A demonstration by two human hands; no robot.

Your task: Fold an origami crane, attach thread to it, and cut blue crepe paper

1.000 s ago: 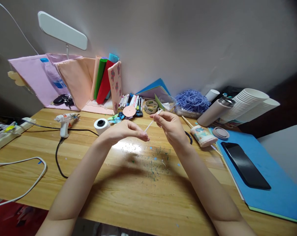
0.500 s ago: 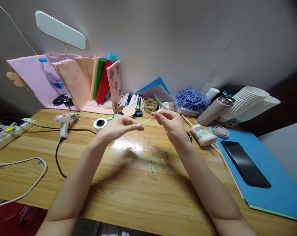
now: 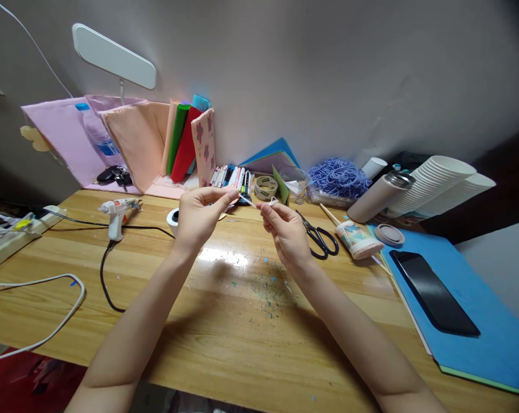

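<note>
A thin white strip point(image 3: 247, 201) stretches between my two hands above the wooden table point(image 3: 233, 338). My left hand point(image 3: 203, 215) pinches its left end between thumb and fingertips. The right end is pinched by my right hand point(image 3: 287, 229), with a small white loop showing above the fingers. Behind my left hand, a white roll point(image 3: 172, 221) is partly hidden. Black-handled scissors point(image 3: 319, 238) lie just right of my right hand.
A glue gun point(image 3: 116, 217) with a black cable stands at left. Behind are markers point(image 3: 233, 178), a tape roll point(image 3: 265, 187) and purple yarn point(image 3: 339, 176). At right are a tumbler point(image 3: 379, 198), paper cups point(image 3: 435, 183) and a phone point(image 3: 433, 291) on blue sheets point(image 3: 491, 338).
My left hand has moved up, and my right hand has shifted left and down. The strip now slopes down to the right. More of the scissors shows, and the view has shifted slightly.
</note>
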